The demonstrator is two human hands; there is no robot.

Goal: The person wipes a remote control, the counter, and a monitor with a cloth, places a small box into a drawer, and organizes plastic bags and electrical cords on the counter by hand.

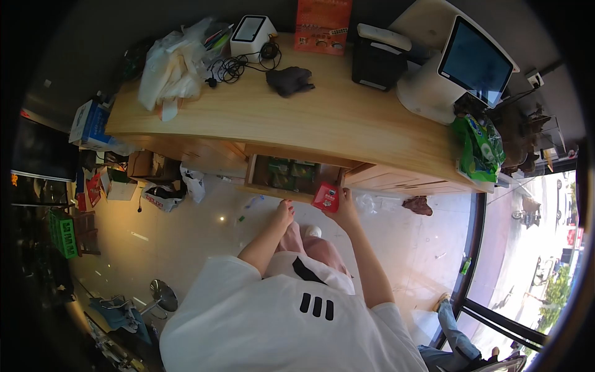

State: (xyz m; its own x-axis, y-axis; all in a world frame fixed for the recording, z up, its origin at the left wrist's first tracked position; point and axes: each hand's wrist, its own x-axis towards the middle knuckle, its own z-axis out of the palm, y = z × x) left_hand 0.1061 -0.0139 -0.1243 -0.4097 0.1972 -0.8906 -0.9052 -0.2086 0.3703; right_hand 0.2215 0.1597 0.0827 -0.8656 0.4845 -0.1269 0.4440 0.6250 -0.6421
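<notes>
**Red packet held at the open drawer**

Wooden and pale, the bench (pixel 322 118) runs across a shop-like room with a glossy tiled floor (pixel 204 235) and a glass front on the right showing a sunny street. Beneath its edge a drawer (pixel 291 175) stands pulled out, with green packets (pixel 286 173) lying inside.

A person in a white shirt bends over the drawer. Their right hand (pixel 343 208) grips a small red packet (pixel 326 197) just at the drawer's front right corner, fingers closed around its lower edge. Their left hand (pixel 285 212) hangs just below the drawer's front edge, fingers loosely curled and holding nothing that I can see.

On top of the bench sit a touchscreen terminal (pixel 474 59), a black receipt printer (pixel 379 57), a dark cloth (pixel 290 80), a tangle of black cable (pixel 232 67), a small white device (pixel 251 34) and a heap of white plastic bags (pixel 170 65). A green bag (pixel 480 146) rests at the bench's right end. Boxes and bags crowd the floor on the left.
</notes>
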